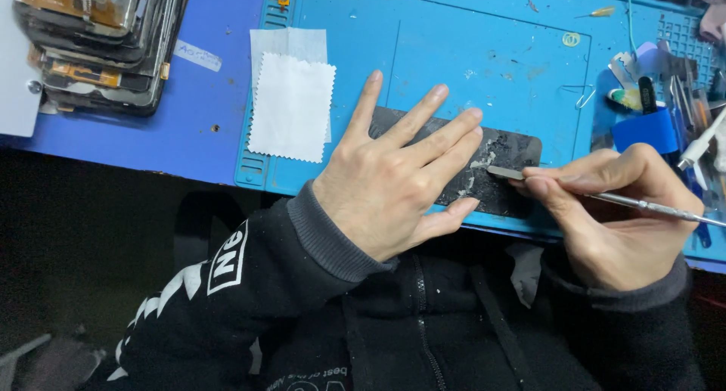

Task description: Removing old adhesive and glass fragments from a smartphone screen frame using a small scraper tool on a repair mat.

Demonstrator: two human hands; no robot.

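1. A stack of dark, flat phone screen panels point(98, 39) is seen far to the left of the left hand, at the back corner of the counter point(204, 126).
2. A white cloth square with zigzag edges point(291, 107) is laid on the blue rubber work mat point(484, 58), just left of the left hand's index finger.
3. The left hand point(393, 179) is spread flat, fingers apart, and is pressed palm-down on the dark rectangular glass panel point(514, 153); nothing is gripped by it.
4. The panel is laid flat at the near edge of the mat, under the left hand and reaching to the right hand's fingertips. Pale, crumbly residue point(480, 164) is seen on its surface between the two hands.
5. The right hand point(612, 209) is closed around a thin metal scraping tool with a flat tip point(605, 197), pinched between thumb and fingers. The tip is set against the panel just beside the residue; the handle is run out past the hand to the right.
6. A clutter of small tools and a blue holder point(646, 130) is seen behind the right hand, at the mat's right edge.
7. The two hands are held apart, both over the panel.
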